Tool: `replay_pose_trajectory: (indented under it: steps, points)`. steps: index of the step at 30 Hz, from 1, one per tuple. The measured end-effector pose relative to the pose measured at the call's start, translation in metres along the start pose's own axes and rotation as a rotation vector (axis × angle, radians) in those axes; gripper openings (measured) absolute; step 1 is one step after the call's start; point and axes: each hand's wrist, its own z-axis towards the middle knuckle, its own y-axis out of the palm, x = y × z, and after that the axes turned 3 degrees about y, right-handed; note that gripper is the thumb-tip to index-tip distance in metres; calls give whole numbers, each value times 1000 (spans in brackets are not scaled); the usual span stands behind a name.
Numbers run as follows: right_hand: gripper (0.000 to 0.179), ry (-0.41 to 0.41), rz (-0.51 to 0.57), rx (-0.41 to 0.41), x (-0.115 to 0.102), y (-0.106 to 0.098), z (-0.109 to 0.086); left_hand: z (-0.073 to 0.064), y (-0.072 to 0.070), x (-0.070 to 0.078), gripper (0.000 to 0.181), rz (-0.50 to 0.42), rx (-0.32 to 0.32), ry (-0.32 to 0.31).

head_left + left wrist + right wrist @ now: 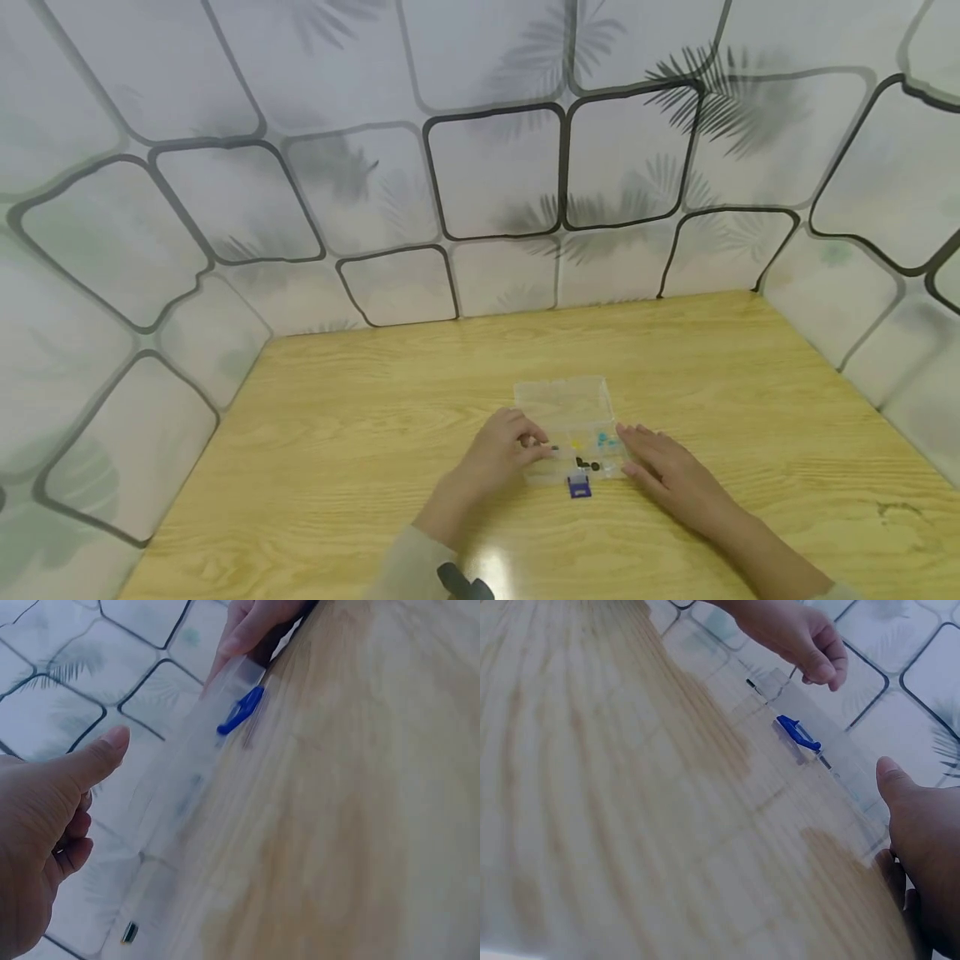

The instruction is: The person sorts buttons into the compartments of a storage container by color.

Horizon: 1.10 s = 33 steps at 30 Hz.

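Note:
A clear plastic box [536, 479] lies on the table with its clear lid [562, 402] swung back and a blue latch [579, 487] at the front. Small pieces are inside: yellow [576, 444], light blue [606, 439] and black [582, 462]. Over the box's left part, my left hand [504, 446] has its fingers bent and thumb apart from them, with nothing visible between. A small dark piece [130, 932] lies at that end. My right hand [675, 479] rests fairly straight fingers along the right side, thumb by the front corner.
Wood-grain table [337, 417] surrounds the box on all sides. A patterned wall covering [502, 275] rises behind the table and along its left and right edges. A dark strap [465, 583] shows by the left sleeve.

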Motion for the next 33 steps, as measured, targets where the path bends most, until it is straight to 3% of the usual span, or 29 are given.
replay_pose_trajectory:
  steps: [7,15,25,29,33]
  points:
    - [49,-1,10,4,0,0,0,-15,-20,-15,15,-78,-73,-177]
    - [49,-13,5,7,0,0,-1,-27,-36,-39,16,-160,-103,-278]
    - [49,-17,9,15,0,-1,0,-37,-39,-57,8,-285,-211,-376]
    - [50,-19,15,11,0,0,0,-38,-38,-59,11,-279,-231,-388]
    - [50,-17,18,9,0,0,0,-39,-38,-59,11,-234,-235,-356]
